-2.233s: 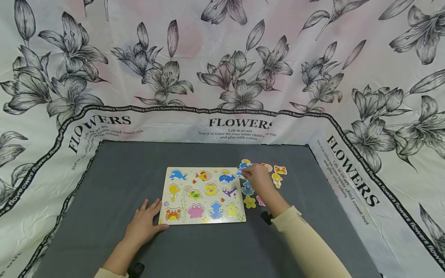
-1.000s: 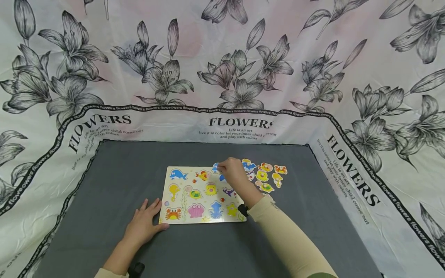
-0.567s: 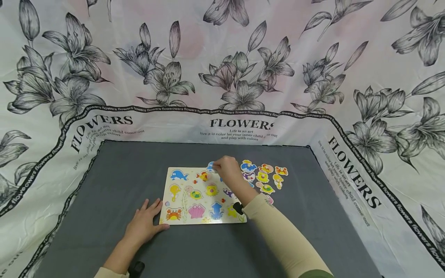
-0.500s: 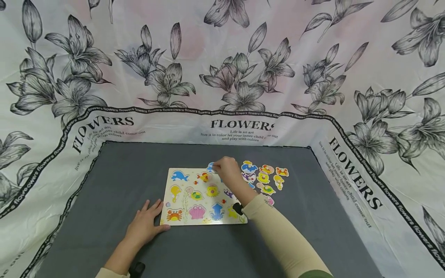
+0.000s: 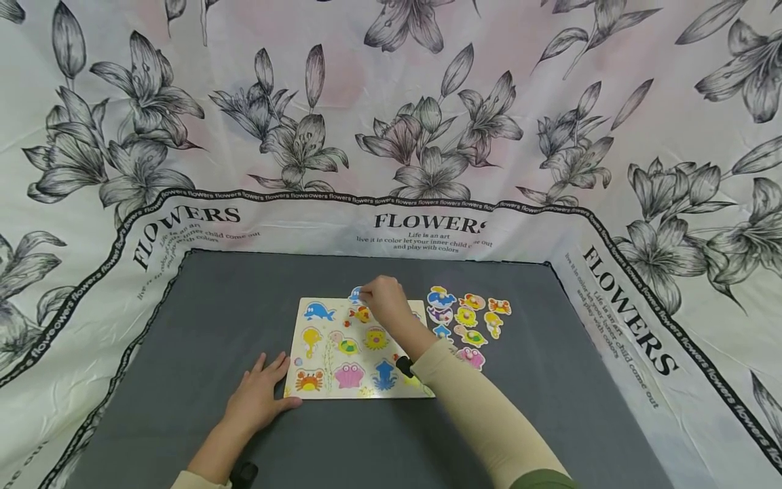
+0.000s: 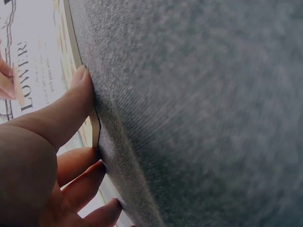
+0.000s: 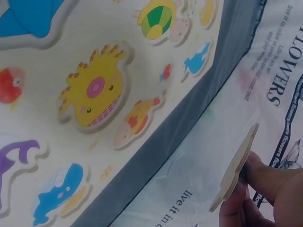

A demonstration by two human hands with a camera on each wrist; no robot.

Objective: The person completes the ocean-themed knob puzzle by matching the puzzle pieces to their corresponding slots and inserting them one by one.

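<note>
My right hand [image 5: 387, 302] pinches a blue-topped puzzle piece [image 5: 355, 295] between thumb and fingers, above the far edge of the puzzle board [image 5: 330, 394]. In the right wrist view that wooden piece [image 7: 236, 168] appears nearly edge-on, clear of the board, so its picture is hidden there. The cream board carries sea-animal shapes, among them a yellow one [image 7: 92, 90] and a blue whale [image 7: 61, 191]. At the board's near left corner rests my left hand [image 5: 253, 401], fingers spread along the left side. Its thumb [image 6: 75, 104] lies against the near edge.
Several loose animal pieces lie right of the board, including a blue whale [image 5: 441, 299], a turtle [image 5: 470, 336], a crab [image 5: 499, 306] and a pink piece [image 5: 472, 358]. A grey cloth [image 5: 183, 353] lies underneath, with a flower-printed sheet [image 5: 427, 227] behind it.
From the loose pieces at the right, my right hand has moved left over the board with the blue piece, drifting a little further left lately. My left hand stays at the corner.
</note>
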